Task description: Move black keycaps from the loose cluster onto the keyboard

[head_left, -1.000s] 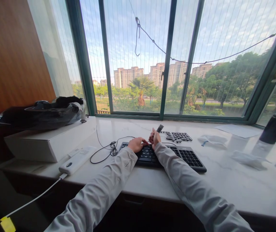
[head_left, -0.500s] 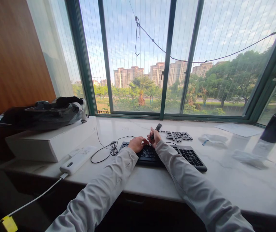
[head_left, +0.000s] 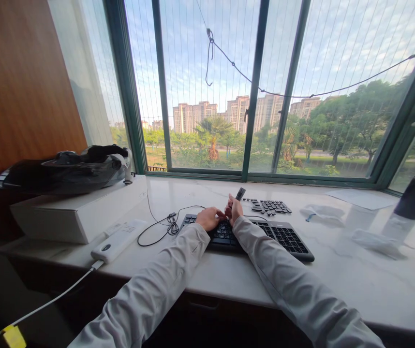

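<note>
At nine o'clock on the worktop (head_left: 229, 278) a white box (head_left: 73, 217) carries a dark bag (head_left: 62, 171), with a power bank (head_left: 116, 240) and a coiled cable (head_left: 169, 224) just to its right. In the middle the left hand (head_left: 209, 218) rests on the keyboard (head_left: 283, 237), fingers curled loosely on the keys, touching the right hand (head_left: 233, 210), whose fingers grip a small dark tool (head_left: 240, 194) tilted toward one o'clock. Loose keycaps (head_left: 269, 207) lie just beyond at one o'clock, and a dark bottle (head_left: 412, 198) stands at three o'clock.
</note>
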{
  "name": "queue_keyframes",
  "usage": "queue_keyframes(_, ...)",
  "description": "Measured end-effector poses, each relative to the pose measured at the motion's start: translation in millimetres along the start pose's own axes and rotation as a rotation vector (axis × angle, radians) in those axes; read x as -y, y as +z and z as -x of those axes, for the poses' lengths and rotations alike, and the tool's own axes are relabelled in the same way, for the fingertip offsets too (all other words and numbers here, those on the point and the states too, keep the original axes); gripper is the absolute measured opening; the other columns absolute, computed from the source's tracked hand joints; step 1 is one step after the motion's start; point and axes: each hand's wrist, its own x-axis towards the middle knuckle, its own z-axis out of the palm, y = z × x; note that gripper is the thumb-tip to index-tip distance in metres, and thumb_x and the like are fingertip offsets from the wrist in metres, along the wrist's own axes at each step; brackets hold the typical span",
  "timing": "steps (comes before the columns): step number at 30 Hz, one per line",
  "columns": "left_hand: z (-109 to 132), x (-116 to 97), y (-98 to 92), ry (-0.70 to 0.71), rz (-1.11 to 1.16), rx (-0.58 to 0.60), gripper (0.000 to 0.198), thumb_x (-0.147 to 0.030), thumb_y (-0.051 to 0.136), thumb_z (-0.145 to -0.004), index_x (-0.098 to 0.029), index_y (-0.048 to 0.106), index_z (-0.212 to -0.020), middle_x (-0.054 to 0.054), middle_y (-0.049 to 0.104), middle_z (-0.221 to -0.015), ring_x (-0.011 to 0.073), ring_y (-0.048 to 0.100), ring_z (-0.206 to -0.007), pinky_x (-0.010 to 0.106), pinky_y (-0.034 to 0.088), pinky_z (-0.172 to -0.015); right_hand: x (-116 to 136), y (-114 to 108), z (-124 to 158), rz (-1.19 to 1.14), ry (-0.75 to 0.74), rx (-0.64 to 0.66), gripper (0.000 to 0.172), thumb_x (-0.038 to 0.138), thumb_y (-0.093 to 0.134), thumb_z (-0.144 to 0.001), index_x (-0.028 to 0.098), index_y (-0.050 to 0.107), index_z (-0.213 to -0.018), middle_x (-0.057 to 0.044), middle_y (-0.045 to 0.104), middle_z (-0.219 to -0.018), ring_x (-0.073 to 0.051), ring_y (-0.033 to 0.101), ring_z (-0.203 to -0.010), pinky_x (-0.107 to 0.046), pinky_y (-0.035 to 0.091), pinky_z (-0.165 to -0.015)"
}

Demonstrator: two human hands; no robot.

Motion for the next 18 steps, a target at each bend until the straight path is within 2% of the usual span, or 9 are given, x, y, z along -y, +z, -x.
queue_keyframes(8,5.9,-2.2,-10.3,-0.072,0.008,0.003,0.032,-0.054,0.062,-0.070,-0.033,0.071,-0.093,0.000,0.070,-0.096,0.0214,0.061,-0.095,0.029,0.045,-0.080,-12.1,2.0,4.3,0.124,-0.169,0.082,0.050,0.050,0.059,-0.074,0.023,0.025,-0.049,0.009,0.019,-0.035,-0.005,0.019,-0.031,-0.023,0.014,-0.031)
queue_keyframes(18,3.6,1.9,-7.7,-0.012,0.015,-0.017,0.031,-0.054,0.061,-0.070,-0.031,0.071,-0.087,-0.002,0.070,-0.094,0.0211,0.062,-0.094,0.029,0.045,-0.081,-14.8,3.7,11.0,0.117,-0.273,0.082,0.049,0.044,0.058,-0.077,0.023,0.025,-0.048,0.008,0.022,-0.035,-0.005,0.018,-0.032,-0.023,0.015,-0.031)
